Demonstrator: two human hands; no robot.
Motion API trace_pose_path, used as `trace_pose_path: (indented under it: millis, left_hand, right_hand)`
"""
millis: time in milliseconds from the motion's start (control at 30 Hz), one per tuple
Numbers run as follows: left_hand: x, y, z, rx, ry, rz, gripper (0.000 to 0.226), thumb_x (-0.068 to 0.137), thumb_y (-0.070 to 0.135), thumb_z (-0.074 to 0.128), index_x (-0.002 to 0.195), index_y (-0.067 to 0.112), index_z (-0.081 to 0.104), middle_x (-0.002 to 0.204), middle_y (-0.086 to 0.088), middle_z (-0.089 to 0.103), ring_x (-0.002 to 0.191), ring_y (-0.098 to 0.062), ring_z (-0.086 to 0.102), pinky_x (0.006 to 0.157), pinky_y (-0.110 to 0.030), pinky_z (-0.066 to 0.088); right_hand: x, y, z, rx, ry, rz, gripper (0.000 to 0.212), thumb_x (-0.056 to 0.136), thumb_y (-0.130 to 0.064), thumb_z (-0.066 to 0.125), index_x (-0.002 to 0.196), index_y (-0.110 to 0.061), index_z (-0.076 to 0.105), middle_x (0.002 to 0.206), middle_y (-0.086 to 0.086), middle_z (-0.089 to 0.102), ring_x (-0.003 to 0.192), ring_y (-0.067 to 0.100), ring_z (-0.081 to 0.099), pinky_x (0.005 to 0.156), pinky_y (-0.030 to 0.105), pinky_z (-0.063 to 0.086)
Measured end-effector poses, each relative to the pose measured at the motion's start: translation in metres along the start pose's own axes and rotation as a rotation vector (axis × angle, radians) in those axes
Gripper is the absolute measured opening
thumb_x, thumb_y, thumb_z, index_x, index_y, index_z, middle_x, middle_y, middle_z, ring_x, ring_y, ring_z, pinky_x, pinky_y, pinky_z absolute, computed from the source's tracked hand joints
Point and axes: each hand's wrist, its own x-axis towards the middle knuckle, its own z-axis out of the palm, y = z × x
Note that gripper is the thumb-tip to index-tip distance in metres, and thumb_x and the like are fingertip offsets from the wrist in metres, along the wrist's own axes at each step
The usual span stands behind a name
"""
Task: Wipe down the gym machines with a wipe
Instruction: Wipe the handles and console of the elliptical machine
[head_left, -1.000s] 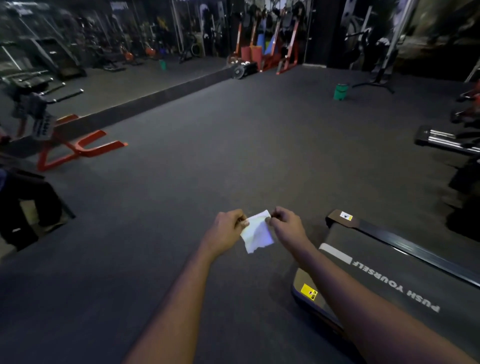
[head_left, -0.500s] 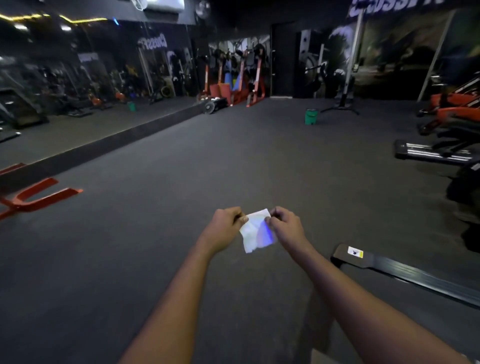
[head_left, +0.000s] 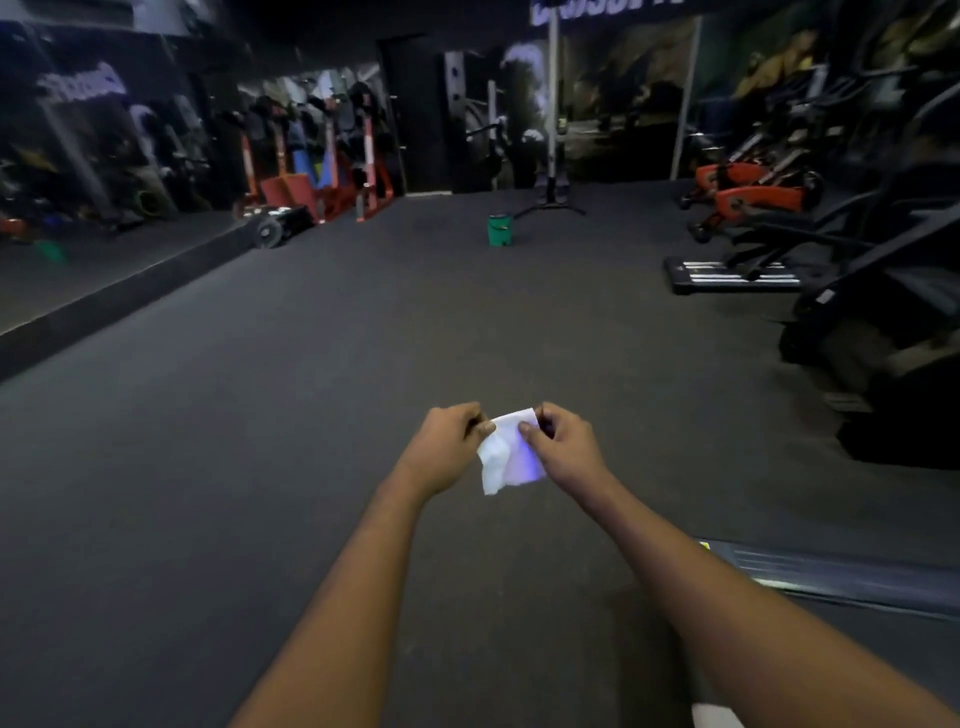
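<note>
A small white wipe (head_left: 506, 454) hangs in front of me over the dark gym floor. My left hand (head_left: 449, 449) pinches its upper left corner and my right hand (head_left: 563, 447) pinches its upper right corner, so the sheet is stretched between them. Gym machines (head_left: 852, 291) stand along the right side, dark-framed, with red and black ones (head_left: 753, 195) farther back. The edge of a treadmill deck (head_left: 831, 574) shows low on the right, just past my right forearm.
A green bucket (head_left: 500, 229) stands on the floor far ahead, by a tall stand (head_left: 553, 156). Red racks (head_left: 322, 171) line the back left beside a mirrored wall (head_left: 104, 171). Open dark floor (head_left: 311, 389) stretches between me and them.
My view has lifted and turned right: the treadmill deck slid down out of the frame and the right-hand machines came in. Both hands keep pinching the wipe as before.
</note>
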Motion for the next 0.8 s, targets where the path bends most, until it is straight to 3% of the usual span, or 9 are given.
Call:
trace_pose_path:
  millis: [100,267,467,633,800]
  left_hand:
    - [0.088,-0.024,-0.002,-0.031,-0.053,0.043,0.025,0.099,0.022,0.058,0.080,0.006,0.057,0.074,-0.012,0.063,0.063,-0.018,0.044,0.061,-0.035,0.042]
    - [0.230,-0.045,0.005,-0.046,-0.135,0.160,0.024,0.099,0.021,0.057,0.079,0.008,0.057,0.073,-0.010,0.062,0.063,-0.018,0.044,0.059,-0.029,0.037]
    - [0.386,-0.059,0.050,-0.065,-0.207,0.228,0.024,0.100,0.021,0.057,0.078,0.010,0.057,0.071,-0.004,0.062,0.061,-0.014,0.046,0.059,-0.029,0.038]
    - [0.527,-0.052,0.081,-0.051,-0.205,0.226,0.023,0.099,0.022,0.058,0.078,0.012,0.058,0.069,0.002,0.061,0.063,-0.014,0.051,0.060,-0.029,0.041]
    - [0.657,-0.042,0.104,-0.067,-0.201,0.250,0.020,0.100,0.021,0.058,0.082,0.012,0.060,0.074,-0.001,0.065,0.070,-0.022,0.059,0.063,-0.036,0.047]
  right_hand:
    - [0.076,0.008,0.008,-0.031,0.094,0.026,0.019,0.095,-0.011,0.063,0.079,-0.002,0.061,0.068,0.001,0.058,0.061,0.008,0.046,0.055,0.020,0.038]
    - [0.194,0.029,0.006,-0.112,0.216,0.030,0.022,0.094,-0.008,0.064,0.073,-0.007,0.057,0.066,0.000,0.056,0.060,0.009,0.044,0.054,0.016,0.035]
    - [0.341,0.090,-0.020,-0.155,0.271,0.055,0.021,0.092,-0.007,0.064,0.073,-0.002,0.058,0.064,-0.002,0.056,0.062,0.009,0.045,0.055,0.019,0.036]
    - [0.472,0.122,-0.055,-0.142,0.289,0.045,0.025,0.089,-0.020,0.060,0.072,-0.002,0.056,0.063,0.006,0.055,0.062,0.010,0.045,0.057,0.030,0.037]
    - [0.598,0.143,-0.092,-0.191,0.294,0.067,0.025,0.096,-0.011,0.063,0.072,-0.006,0.055,0.063,-0.001,0.052,0.058,0.008,0.043,0.053,0.019,0.032]
